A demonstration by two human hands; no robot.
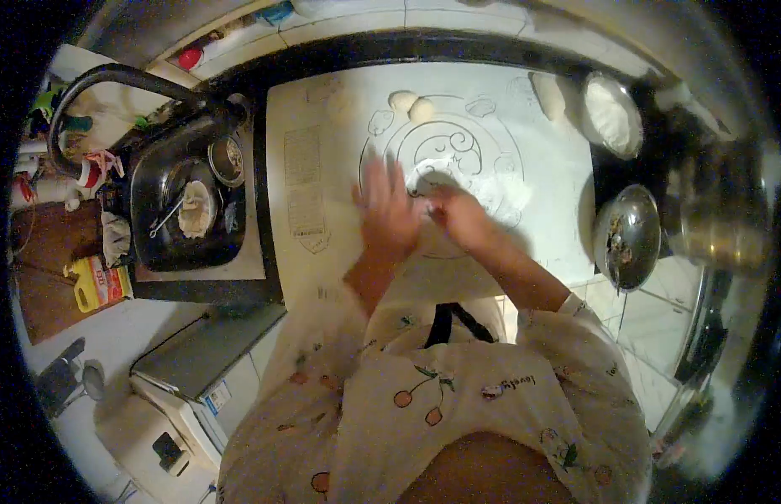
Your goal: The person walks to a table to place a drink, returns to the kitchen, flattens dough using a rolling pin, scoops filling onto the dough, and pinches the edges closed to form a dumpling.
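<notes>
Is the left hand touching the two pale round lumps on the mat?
Apart: the head view shows bare mat between the left hand and the lumps.

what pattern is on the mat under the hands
Pale mat, printed with dark curved lines and small drawings; it shows in the head view.

mat (558, 218); sink (149, 244) left; seemingly bowls (646, 217) right
</notes>
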